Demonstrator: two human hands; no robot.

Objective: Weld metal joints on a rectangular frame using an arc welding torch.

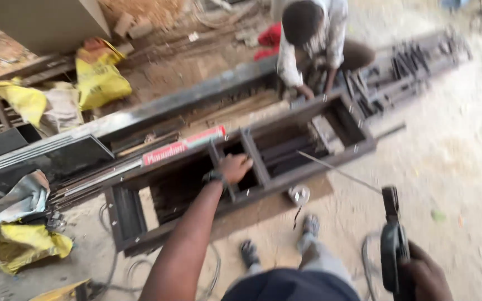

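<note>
Steel frame point(308, 167) under left grip point(234, 167) — electrode holder point(393, 245) in right grip point(425, 276)

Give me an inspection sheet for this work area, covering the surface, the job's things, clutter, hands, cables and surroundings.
Surface: sandy, dusty ground.
Job's things: dark metal frame lying flat on the ground; electrode holder with a thin rod pointing toward the frame.
Clutter: yellow sacks, grey cloth, long metal bars, red and white level.
Hands: left hand rests on the frame's crossbar; right hand grips the electrode holder.
Cables: dark cable loops on the ground near the frame.
Surroundings: a co-worker crouches at the frame's far end; bricks behind.
</note>
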